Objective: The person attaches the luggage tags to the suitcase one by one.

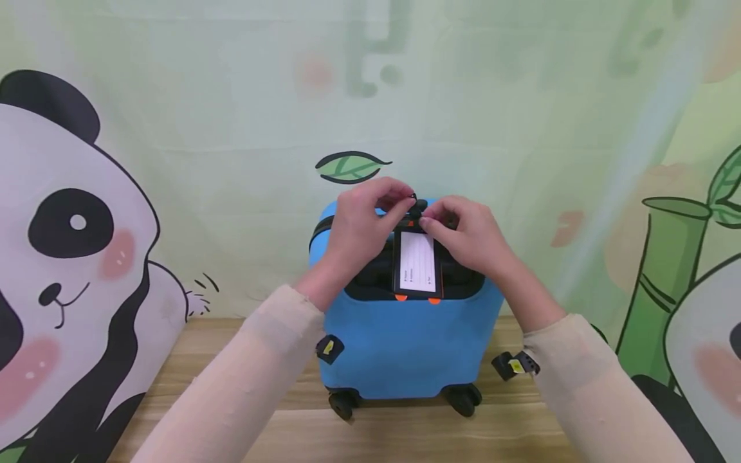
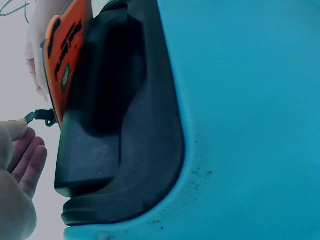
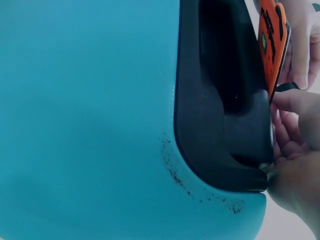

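Observation:
A blue suitcase (image 1: 405, 347) stands upright with a black handle recess (image 1: 460, 273) on its top edge. Over the handle hangs a luggage tag (image 1: 417, 260), its white card facing the head camera; the wrist views show its orange back (image 2: 67, 55). My left hand (image 1: 363, 222) pinches the free end of the tag's short black strap (image 2: 44, 116) between thumb and finger. With thumb and fingertips, my right hand (image 1: 471, 235) grips the tag's upper edge beside the strap. Where the strap runs behind the fingers is partly hidden.
Black wheels (image 1: 463, 399) carry the suitcase on a wood-grain surface (image 1: 249, 411). Behind it hangs a pale green cloth (image 1: 231, 128) printed with pandas and bamboo. Small black pieces with yellow marks (image 1: 515, 366) sit near both wrists.

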`<state>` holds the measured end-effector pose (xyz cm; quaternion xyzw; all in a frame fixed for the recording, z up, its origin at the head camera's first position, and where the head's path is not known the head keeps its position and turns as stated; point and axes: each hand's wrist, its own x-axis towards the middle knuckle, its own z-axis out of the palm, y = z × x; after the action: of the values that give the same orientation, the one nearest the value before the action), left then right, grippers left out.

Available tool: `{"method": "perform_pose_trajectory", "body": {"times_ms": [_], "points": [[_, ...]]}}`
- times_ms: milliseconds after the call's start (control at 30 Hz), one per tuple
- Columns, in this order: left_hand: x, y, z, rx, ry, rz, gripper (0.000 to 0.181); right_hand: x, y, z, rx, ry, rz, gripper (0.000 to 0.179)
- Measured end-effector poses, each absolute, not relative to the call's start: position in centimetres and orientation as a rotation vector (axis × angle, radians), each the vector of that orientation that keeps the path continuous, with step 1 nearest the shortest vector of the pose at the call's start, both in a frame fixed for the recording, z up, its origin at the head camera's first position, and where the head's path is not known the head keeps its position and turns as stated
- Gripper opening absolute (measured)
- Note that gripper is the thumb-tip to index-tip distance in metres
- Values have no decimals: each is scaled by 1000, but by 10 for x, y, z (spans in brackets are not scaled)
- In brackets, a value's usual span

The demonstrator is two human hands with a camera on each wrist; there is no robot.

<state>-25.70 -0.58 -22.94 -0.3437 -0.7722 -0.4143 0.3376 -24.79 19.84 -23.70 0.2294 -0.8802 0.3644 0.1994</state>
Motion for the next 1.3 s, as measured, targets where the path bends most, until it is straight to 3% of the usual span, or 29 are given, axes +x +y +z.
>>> {"method": "perform_pose_trajectory", "body": {"times_ms": [667,1300], "points": [[-258,-7,-241,-900,-1893,-819,11,-253,191,-239,644,-2469,1106,16],[-246,-2,-245,-857,-2058,-749,27,-251,194,-238,665,-2433,1117,14]]}}
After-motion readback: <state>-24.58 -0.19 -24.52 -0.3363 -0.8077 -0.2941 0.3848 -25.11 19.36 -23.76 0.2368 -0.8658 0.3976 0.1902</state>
